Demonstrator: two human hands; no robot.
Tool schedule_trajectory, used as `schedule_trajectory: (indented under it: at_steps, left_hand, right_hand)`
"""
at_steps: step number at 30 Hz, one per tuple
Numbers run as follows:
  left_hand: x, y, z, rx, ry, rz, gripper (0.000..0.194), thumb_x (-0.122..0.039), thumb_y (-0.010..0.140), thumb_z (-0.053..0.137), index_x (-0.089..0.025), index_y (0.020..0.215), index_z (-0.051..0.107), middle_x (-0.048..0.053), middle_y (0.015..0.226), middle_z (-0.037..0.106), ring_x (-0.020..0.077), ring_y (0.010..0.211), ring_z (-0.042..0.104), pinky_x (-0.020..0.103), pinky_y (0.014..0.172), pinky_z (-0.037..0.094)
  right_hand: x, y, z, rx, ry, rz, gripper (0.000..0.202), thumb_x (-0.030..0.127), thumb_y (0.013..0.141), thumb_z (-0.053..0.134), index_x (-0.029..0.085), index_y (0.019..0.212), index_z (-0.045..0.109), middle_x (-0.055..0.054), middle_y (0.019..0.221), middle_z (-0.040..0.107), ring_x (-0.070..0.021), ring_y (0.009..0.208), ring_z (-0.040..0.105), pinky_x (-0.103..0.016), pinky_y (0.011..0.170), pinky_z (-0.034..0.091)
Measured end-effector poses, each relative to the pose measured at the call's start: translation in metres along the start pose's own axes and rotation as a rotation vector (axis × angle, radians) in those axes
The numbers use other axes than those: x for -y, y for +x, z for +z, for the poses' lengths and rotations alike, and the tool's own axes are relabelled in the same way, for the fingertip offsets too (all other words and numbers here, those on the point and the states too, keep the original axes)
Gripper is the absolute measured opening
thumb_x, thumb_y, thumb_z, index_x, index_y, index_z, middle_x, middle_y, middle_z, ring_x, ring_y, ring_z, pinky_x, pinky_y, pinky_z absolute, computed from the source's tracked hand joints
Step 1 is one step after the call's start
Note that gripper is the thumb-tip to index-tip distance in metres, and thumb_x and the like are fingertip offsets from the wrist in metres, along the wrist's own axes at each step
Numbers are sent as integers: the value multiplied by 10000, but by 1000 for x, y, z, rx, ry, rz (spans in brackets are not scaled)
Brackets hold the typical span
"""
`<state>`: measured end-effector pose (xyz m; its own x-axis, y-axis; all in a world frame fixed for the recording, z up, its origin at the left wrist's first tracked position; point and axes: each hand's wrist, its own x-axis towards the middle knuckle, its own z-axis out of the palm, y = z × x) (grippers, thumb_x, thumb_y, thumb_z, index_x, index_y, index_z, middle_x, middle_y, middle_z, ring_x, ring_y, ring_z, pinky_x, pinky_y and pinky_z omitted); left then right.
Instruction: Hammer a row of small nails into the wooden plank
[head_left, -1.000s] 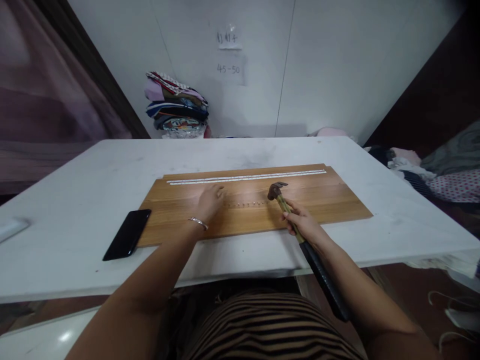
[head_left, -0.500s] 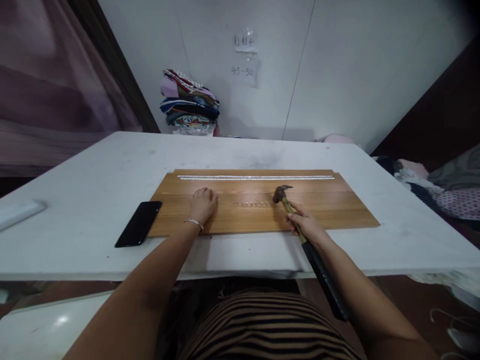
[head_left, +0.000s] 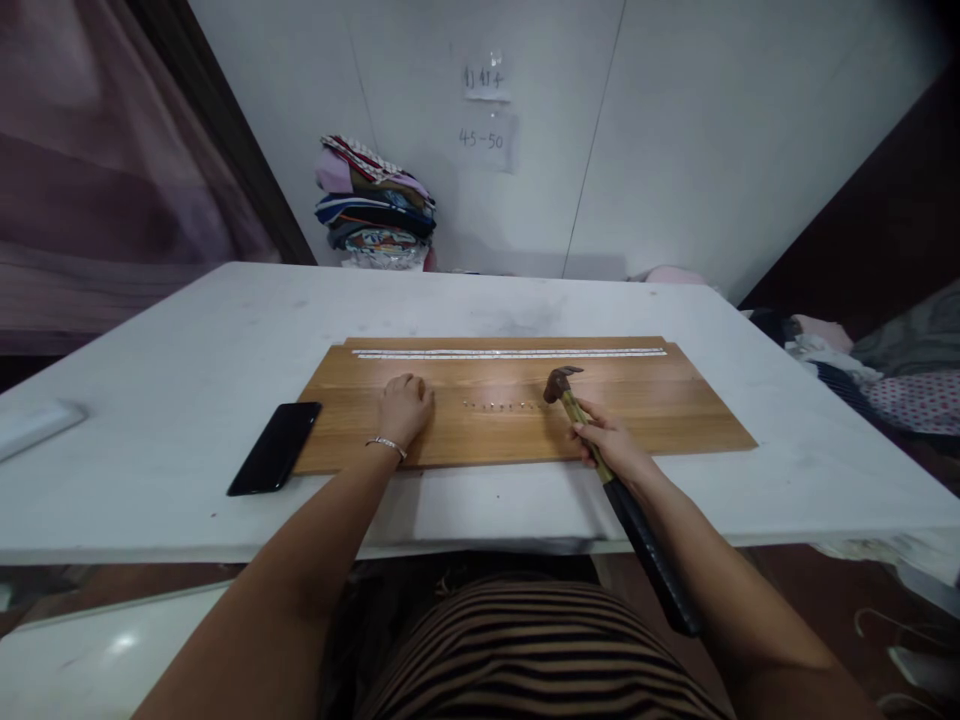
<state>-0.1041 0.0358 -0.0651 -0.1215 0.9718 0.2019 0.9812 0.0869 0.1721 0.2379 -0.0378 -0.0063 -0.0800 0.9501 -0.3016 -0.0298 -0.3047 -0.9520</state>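
Observation:
A brown wooden board (head_left: pixel 637 425) lies flat on the white table. Several small nails (head_left: pixel 502 406) form a short row across its middle; how deep each sits is too small to tell. On the board's left part rests my left hand (head_left: pixel 405 408), palm down, fingers loosely bent, nothing visible in it. My right hand (head_left: pixel 611 440) is closed around a claw hammer (head_left: pixel 574 410), gripping its yellowish neck just above the black grip. The rusty hammer head is over the board at the right end of the nail row, partly covering that end.
Two white strips (head_left: pixel 510 353) run along the board's far edge. A black phone (head_left: pixel 274 449) touches the board's left side. A white object (head_left: pixel 37 427) lies at the table's left. Folded clothes (head_left: pixel 379 205) are stacked against the back wall, with more fabric (head_left: pixel 900 400) at the right.
The whole view has shifted very slightly. Both hands and the hammer hold almost the same place over the board.

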Motion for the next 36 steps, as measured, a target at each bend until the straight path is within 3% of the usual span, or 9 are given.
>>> schedule_trajectory:
  at_steps: [12,20,28,36]
  left_hand:
    - [2,2,2,3,-11,-12,305,-345,917,414,-187,982,667,132,1188,650,287,1152,553,413,959,406]
    - [1,1,1,2,-5,-12,296,-338,916,414,-187,947,666,136,1153,655,285,1136,562,408,949,414]
    - [-1,0,-2,5,-16,-3,291,-328,909,415,-182,951,663,141,1151,655,290,1141,561,413,960,417]
    - [0,1,1,4,-21,-15,298,-344,915,406,-193,949,661,136,1174,650,290,1149,558,416,957,415]
  right_hand:
    - [7,-3,-2,12,-13,-33,775,291,684,666,200,1435,498,40,700,616,-74,426,456,-204,375,330]
    - [-1,0,0,1,-24,13,803,295,667,668,130,1432,483,40,659,607,-85,412,451,-213,359,326]
    - [5,0,-3,15,-10,-33,796,298,676,672,172,1439,481,47,688,608,-76,421,452,-210,369,329]
    - [-2,0,0,14,-25,18,781,288,665,664,174,1419,496,54,650,606,-76,407,446,-202,360,328]
